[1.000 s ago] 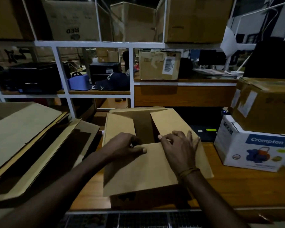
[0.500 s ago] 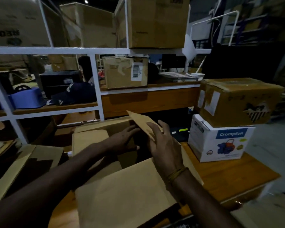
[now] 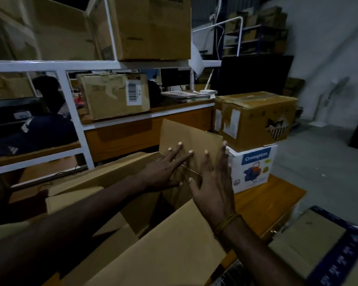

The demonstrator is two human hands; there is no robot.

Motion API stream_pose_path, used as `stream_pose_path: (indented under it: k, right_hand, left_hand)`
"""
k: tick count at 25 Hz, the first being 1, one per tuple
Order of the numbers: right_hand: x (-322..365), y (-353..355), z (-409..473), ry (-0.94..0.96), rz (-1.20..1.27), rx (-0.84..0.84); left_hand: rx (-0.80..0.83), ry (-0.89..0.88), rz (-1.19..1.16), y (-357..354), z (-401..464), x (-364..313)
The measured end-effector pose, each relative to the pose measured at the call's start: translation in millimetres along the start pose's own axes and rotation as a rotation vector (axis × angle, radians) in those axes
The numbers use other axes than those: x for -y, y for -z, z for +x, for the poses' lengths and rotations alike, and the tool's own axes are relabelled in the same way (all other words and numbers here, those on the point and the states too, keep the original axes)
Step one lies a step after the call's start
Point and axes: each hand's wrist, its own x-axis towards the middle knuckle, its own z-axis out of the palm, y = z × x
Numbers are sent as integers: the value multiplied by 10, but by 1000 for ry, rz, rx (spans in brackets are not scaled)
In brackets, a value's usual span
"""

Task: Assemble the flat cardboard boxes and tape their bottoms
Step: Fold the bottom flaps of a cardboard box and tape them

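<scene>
Cardboard box cut off by bottom edge, its base unseen; left hand palm hidden against flap; blue-bordered carton cropped at right edge; barcode label illegible.

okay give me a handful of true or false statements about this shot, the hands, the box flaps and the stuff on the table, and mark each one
1. Both hands lie with fingers straight against the raised flap of the cardboard box. True: the left hand and right hand both press it flat-fingered.
2. The right hand grips a tape dispenser. False: it holds nothing, and no tape is in view.
3. A brown carton sits on top of the white Crompton box. True.
4. The Crompton box stands on the floor. False: it stands on the wooden table.
5. The near flap is folded shut over the box. False: it hangs open towards the camera.
</scene>
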Motion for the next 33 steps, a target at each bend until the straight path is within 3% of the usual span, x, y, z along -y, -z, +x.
stream_pose_path:
  k: [4,6,9,16,21,28,33]
  right_hand:
    - [-74,-51,-18,-71,-32,250]
    - [-76,-49,-36,-124,65,323]
    - [-35,-45,-51,-201,204,307]
    - [-96,-4,27,-233,172,285]
    - [-81,19,94,-206,87,315]
    - [47,18,200,59,4,396]
    - [154,12,222,286,191,491]
  left_hand:
    - [124,-25,-4,-156,125,3]
    - [145,-40,-31,-217,111,-6]
    - [95,-57,-58,-157,123,-13]
    - [91,-24,-55,-67,162,-71]
    - [175,10,-114,-86,89,-40]
    - [280,231,-24,7,-204,-129]
    - [357,491,-1,234,-669,-388]
